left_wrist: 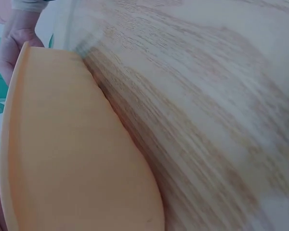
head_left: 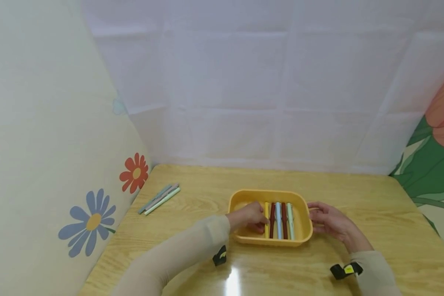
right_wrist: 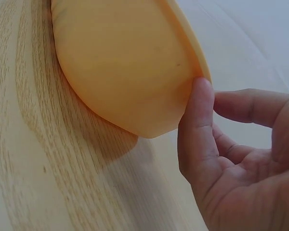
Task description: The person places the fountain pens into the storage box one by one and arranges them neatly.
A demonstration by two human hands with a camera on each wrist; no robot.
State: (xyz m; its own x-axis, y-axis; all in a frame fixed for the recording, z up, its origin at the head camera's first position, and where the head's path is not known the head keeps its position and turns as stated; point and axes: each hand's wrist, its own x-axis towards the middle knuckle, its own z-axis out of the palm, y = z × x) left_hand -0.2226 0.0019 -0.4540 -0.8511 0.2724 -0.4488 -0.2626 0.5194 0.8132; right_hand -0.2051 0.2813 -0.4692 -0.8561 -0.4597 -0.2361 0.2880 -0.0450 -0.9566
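A yellow plastic tray [head_left: 299, 207] stands on the table, with a row of several pens lying side by side in it. At the left of this row is a yellow pen [head_left: 267, 234]; dark red, light blue and pale green pens follow. My left hand [head_left: 249, 214] reaches into the tray with bent fingers, its fingertips at the yellow pen, seemingly pinching it. The left wrist view shows mostly the tray's outer wall [left_wrist: 82, 139]. My right hand [head_left: 331, 222] touches the tray's right end from outside; in the right wrist view its thumb [right_wrist: 198, 120] rests against the wall near the rim.
Several more pens [head_left: 163, 201], grey, mauve and pale green, lie together at the table's left edge. A white cloth [head_left: 237, 82] hangs behind the table. Flower-printed cloths [head_left: 92, 222] hang at both sides.
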